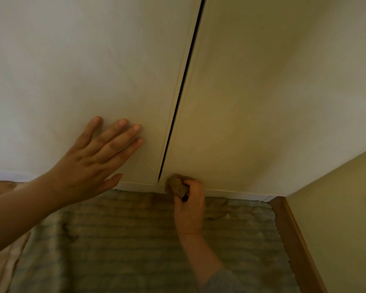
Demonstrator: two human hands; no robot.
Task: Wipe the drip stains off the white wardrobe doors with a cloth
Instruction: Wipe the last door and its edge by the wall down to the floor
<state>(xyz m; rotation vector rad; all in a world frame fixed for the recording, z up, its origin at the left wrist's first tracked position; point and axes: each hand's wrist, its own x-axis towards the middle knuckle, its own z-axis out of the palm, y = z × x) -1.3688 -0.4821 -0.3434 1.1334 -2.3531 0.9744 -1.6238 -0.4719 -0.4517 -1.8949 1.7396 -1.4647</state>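
Head view, looking down at the foot of the wardrobe. Nearest us, a grey sleeve (222,280) at the bottom edge, and a striped floor covering (125,240) running up to the wardrobe, rumpled along that edge.

Now the right hand (189,206): fingers curled tight round a wadded tan cloth (176,185), pushing it into the bottom corner of the right door (262,92), just beside the dark gap (184,81) between the two doors. Low spot, and a sensible one, I'd say, since drips run down and collect at the bottom edge.

Over to the left hand (93,157): flat, fingers straight and spread, holding nothing, palm against the left door (72,70). That looks like a brace, steadying the person and the panel while the other hand rubs.

Below the doors, a pale plinth (230,194); off right, a wooden skirting (294,240) along a side wall (347,208).

Hard calls: the light is dim and yellow, and I can't pick out one drip stain on either door. Most of the cloth is buried in the fist. Door tops are cut off, and no handles show.
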